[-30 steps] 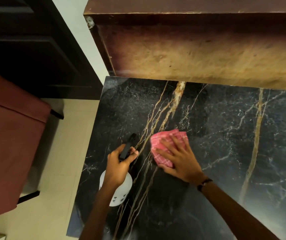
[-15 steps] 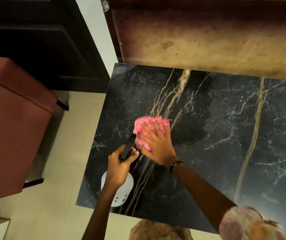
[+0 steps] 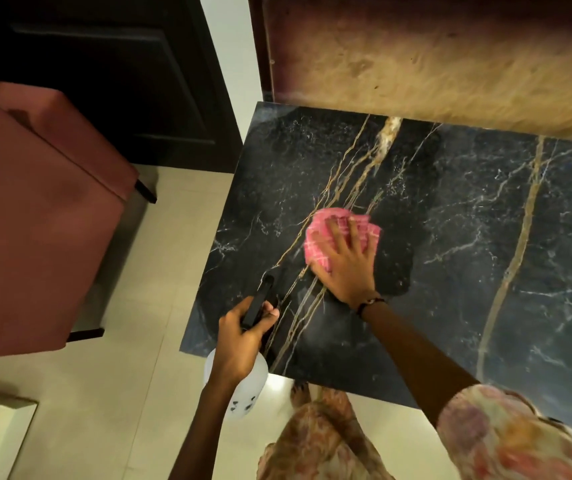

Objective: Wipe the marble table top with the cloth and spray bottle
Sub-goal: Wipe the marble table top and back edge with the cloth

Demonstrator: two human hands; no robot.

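A black marble table top (image 3: pixel 451 244) with gold and white veins fills the right of the head view. A pink checked cloth (image 3: pixel 322 233) lies bunched on it near the left end. My right hand (image 3: pixel 348 268) presses flat on the cloth, fingers spread. My left hand (image 3: pixel 241 341) grips a white spray bottle (image 3: pixel 243 389) with a black trigger head, held over the table's near left corner, nozzle pointing toward the cloth.
A reddish upholstered seat (image 3: pixel 35 209) stands on the pale tiled floor to the left. A brown wooden panel (image 3: pixel 433 60) rises along the table's far edge. A dark door (image 3: pixel 97 74) is at the back left.
My right hand slid the cloth left across the marble, then a little back to the right and away from me. The left hand kept the bottle steady. My view moved back from the table.
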